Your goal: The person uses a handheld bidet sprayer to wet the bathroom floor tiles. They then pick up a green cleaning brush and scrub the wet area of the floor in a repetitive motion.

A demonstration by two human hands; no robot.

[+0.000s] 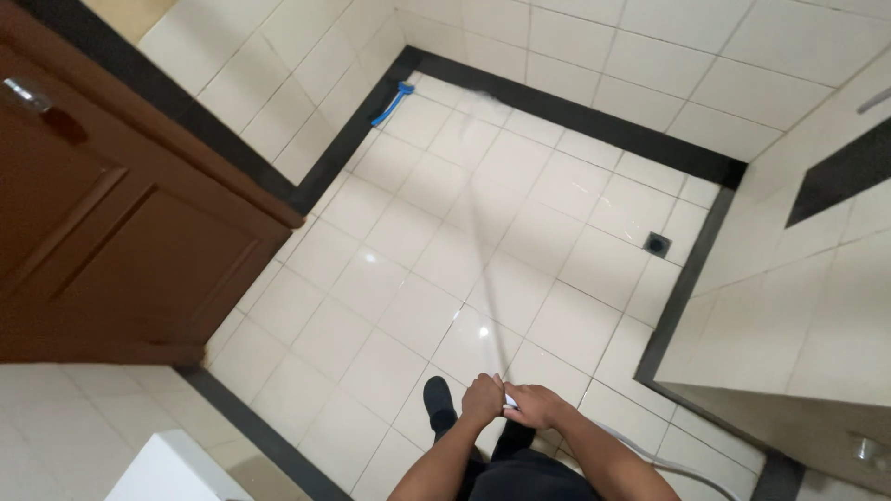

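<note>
A pale tiled floor (520,232) with a black border fills most of the view, with a brown wooden door (102,232) on the left, and a thin jet of water (483,232) crosses the tiles from the hands to the far wall. A pale hose (650,455) trails off to the right behind the right arm, a blue brush (393,102) lies in the far corner against the border, and a small square drain (656,243) sits near the right wall. At the bottom, the left hand (483,399) and right hand (531,404) meet, both closed around a small white spray nozzle (510,401) just above a black shoe (438,399)
</note>
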